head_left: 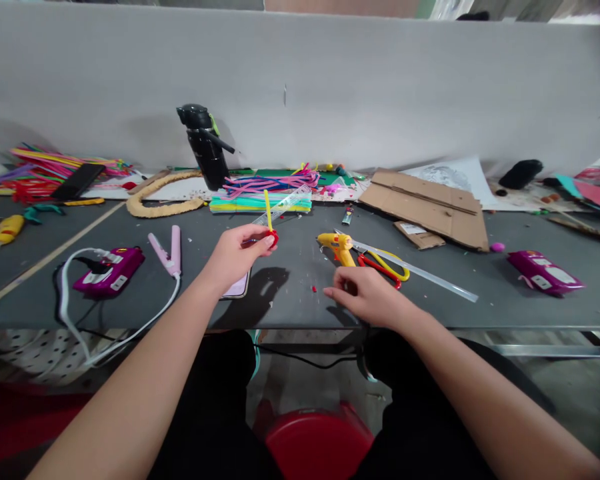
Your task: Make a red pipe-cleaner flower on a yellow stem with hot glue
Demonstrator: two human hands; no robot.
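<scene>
As I read the head view from my remote station, I take the yellow glue gun (336, 243), lying on the counter (290, 310), as landmark.

Red piece (274, 238): held above the counter, left of the glue gun and well apart from it. A yellow stem (268, 210) rises from it, nearly upright, leaning slightly left.

Left hand (245, 248): closed, pinching the red piece between thumb and fingers. Right hand (357, 293): just on the near side of the glue gun, fingers loosely curled; I cannot tell whether anything small sits inside them.

Handling, my estimate: red piece and stem should be very light, soft outside and probably wire-cored, so not slippery but easily bent out of shape. I would take hold low, at the red piece, with light pressure; gripped by its tip, the stem would likely bend.

Also noted: a small red scrap (314, 289) lies nearer than the glue gun and to its left; a phone (237, 287) lies farther left; a bundle of coloured stems (235, 202) lies beyond and left of it.
</scene>
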